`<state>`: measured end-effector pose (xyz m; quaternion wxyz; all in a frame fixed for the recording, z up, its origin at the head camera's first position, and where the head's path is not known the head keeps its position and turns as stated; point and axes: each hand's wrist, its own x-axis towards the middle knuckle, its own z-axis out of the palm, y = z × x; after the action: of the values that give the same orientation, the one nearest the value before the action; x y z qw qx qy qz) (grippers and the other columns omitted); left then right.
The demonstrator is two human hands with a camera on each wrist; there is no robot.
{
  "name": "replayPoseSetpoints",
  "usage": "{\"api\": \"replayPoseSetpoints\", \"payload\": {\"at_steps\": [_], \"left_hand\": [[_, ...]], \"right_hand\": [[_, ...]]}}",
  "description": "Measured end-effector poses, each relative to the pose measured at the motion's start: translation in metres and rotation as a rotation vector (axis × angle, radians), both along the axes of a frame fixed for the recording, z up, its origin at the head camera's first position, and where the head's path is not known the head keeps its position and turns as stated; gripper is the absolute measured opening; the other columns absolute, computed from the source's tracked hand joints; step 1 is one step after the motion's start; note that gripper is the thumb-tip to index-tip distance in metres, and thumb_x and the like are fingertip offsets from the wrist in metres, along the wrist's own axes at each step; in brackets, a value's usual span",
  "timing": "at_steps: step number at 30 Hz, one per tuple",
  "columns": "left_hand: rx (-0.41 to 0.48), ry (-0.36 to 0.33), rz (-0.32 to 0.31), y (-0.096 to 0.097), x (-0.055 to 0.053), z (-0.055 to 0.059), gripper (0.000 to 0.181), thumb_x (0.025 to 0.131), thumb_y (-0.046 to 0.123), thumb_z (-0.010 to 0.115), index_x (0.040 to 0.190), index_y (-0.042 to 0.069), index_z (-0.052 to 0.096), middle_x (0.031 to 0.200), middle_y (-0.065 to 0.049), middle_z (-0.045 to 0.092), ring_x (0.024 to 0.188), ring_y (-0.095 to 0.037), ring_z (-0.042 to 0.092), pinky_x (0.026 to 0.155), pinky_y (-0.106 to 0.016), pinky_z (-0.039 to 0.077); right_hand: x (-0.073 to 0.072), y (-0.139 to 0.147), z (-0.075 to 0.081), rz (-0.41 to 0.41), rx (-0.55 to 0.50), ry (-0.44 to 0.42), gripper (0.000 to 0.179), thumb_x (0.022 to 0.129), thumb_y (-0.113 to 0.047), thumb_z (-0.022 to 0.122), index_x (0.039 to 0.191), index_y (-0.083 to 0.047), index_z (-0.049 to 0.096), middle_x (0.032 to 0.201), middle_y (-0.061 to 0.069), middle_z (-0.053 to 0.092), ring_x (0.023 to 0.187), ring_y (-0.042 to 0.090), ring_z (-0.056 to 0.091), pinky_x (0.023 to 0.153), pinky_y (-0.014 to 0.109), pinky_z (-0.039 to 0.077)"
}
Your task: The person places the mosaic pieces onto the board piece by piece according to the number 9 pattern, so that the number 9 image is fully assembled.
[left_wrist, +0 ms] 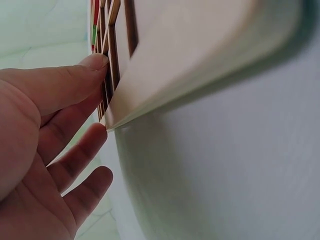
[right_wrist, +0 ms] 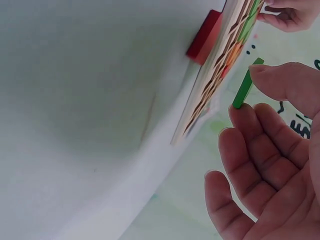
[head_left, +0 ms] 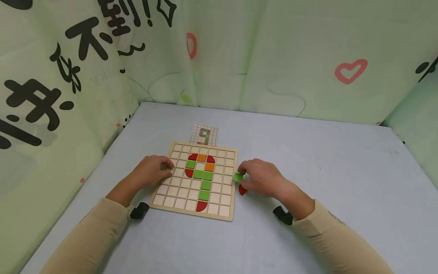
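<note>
My right hand (head_left: 263, 177) pinches a small green square tile (head_left: 237, 177) between thumb and fingertip, just beyond the board's right edge. In the right wrist view the tile (right_wrist: 248, 84) appears edge-on as a thin green slab, the other fingers loosely spread below. My left hand (head_left: 151, 170) rests its fingertips at the left edge of a wooden grid board (head_left: 191, 215), fingers relaxed and a gap between thumb and forefinger. Red, orange and green tiles (head_left: 205, 185) sit in the board's cells, forming a hooked shape like a 9.
A red rounded piece (head_left: 242, 190) lies on the table beside the board's right edge, under my right hand. Behind the board is a small pattern card (head_left: 204, 133) showing a similar figure on a grid. A pale printed curtain (head_left: 291, 57) stands around the white table (head_left: 325, 160).
</note>
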<state>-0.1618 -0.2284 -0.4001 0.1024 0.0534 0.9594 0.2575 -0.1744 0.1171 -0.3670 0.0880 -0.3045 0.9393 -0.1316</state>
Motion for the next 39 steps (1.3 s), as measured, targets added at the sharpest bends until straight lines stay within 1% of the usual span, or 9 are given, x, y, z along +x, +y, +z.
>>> {"api": "replayPoseSetpoints", "payload": {"at_steps": [8, 15, 21, 30, 36, 39], "left_hand": [[-0.003, -0.009, -0.006, 0.000, -0.001, -0.002, 0.020, 0.093, 0.016, 0.071, 0.111, 0.007, 0.071, 0.122, -0.013, 0.066, 0.118, -0.033, 0.056, 0.098, -0.049, 0.045], [-0.001, -0.006, -0.009, 0.001, -0.002, -0.002, 0.019, 0.093, 0.015, 0.071, 0.110, 0.007, 0.070, 0.121, -0.013, 0.066, 0.117, -0.032, 0.057, 0.097, -0.048, 0.046], [-0.009, -0.010, -0.008, 0.001, -0.002, -0.001, 0.020, 0.092, 0.015, 0.071, 0.110, 0.007, 0.071, 0.121, -0.014, 0.066, 0.117, -0.033, 0.057, 0.097, -0.048, 0.046], [-0.010, -0.027, 0.019, 0.002, -0.001, -0.002, 0.021, 0.092, 0.016, 0.072, 0.111, 0.007, 0.070, 0.122, -0.014, 0.066, 0.113, -0.031, 0.057, 0.096, -0.048, 0.047], [-0.014, -0.024, 0.015, 0.001, -0.001, -0.003, 0.021, 0.092, 0.016, 0.072, 0.111, 0.007, 0.070, 0.121, -0.013, 0.066, 0.113, -0.031, 0.057, 0.096, -0.047, 0.047], [-0.018, -0.022, 0.011, 0.001, -0.001, -0.001, 0.021, 0.092, 0.016, 0.072, 0.111, 0.008, 0.070, 0.121, -0.013, 0.066, 0.112, -0.030, 0.057, 0.096, -0.047, 0.047]], "right_hand": [[0.005, -0.018, 0.001, 0.010, 0.033, -0.035, 0.025, 0.088, -0.021, 0.072, 0.109, -0.008, 0.069, 0.102, 0.000, 0.068, 0.097, 0.020, 0.059, 0.080, 0.038, 0.052], [0.010, -0.034, 0.000, 0.053, 0.008, -0.030, 0.024, 0.089, -0.021, 0.072, 0.109, -0.008, 0.070, 0.102, 0.000, 0.067, 0.099, 0.021, 0.058, 0.079, 0.038, 0.051], [0.013, -0.044, 0.000, 0.083, 0.007, -0.022, 0.025, 0.090, -0.021, 0.072, 0.111, -0.007, 0.069, 0.104, 0.001, 0.069, 0.102, 0.022, 0.059, 0.081, 0.039, 0.051], [0.018, -0.058, 0.003, 0.104, -0.010, -0.024, 0.023, 0.090, -0.022, 0.073, 0.109, -0.009, 0.071, 0.100, -0.001, 0.069, 0.099, 0.019, 0.059, 0.080, 0.038, 0.052], [0.020, -0.063, 0.003, 0.110, -0.003, -0.012, 0.022, 0.089, -0.024, 0.074, 0.107, -0.011, 0.071, 0.100, -0.001, 0.068, 0.094, 0.018, 0.059, 0.077, 0.036, 0.051], [0.021, -0.066, 0.004, 0.117, -0.005, -0.021, 0.023, 0.090, -0.025, 0.073, 0.107, -0.011, 0.071, 0.101, 0.000, 0.068, 0.094, 0.019, 0.059, 0.078, 0.036, 0.051]]}}
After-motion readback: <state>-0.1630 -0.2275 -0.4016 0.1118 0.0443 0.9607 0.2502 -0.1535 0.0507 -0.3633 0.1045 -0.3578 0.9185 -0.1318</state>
